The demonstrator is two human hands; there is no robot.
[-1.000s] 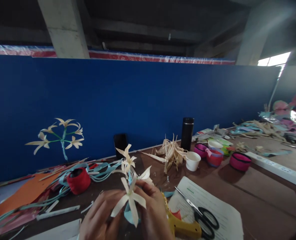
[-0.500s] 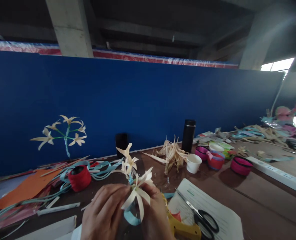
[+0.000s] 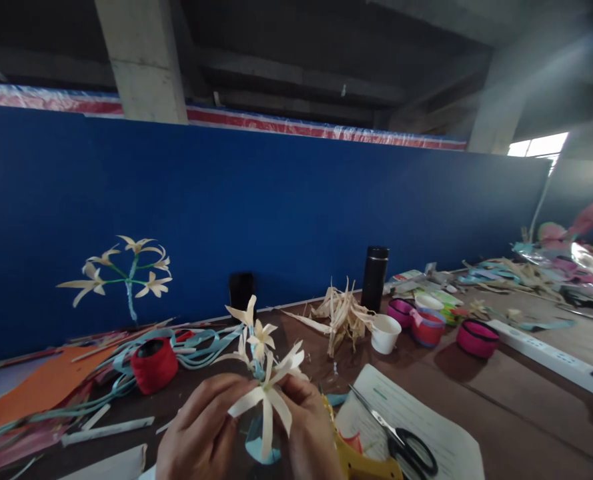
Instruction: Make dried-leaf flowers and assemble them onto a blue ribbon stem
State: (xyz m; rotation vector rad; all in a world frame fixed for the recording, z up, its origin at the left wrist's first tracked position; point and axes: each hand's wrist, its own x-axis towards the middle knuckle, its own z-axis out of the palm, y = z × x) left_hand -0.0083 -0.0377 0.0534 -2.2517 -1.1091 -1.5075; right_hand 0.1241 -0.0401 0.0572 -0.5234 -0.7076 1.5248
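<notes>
Between my hands stands a spray of cream husk flowers (image 3: 262, 339), its stem wrapped in light blue ribbon. My left hand (image 3: 199, 427) is closed on it from the left, fingertips near the stem. On the other side my right hand (image 3: 309, 423) is closed too, its thumb and fingers around the stem behind a front flower (image 3: 265, 398) with long drooping petals. A loop of light blue ribbon (image 3: 262, 448) hangs below, between the palms. The petals hide the exact grip of my fingertips.
Scissors (image 3: 401, 437) lie on a printed sheet (image 3: 426, 413), beside a yellow glue gun (image 3: 366, 463). Behind are dried husks (image 3: 343, 320), a white cup (image 3: 385, 333) and a black flask (image 3: 375, 279). A red roll (image 3: 155, 365) and a finished flower spray (image 3: 132, 273) are at left.
The flower spray turns slightly, its front flower shifting left and down a little. Both hands keep their hold. The whole view has shifted slightly.
</notes>
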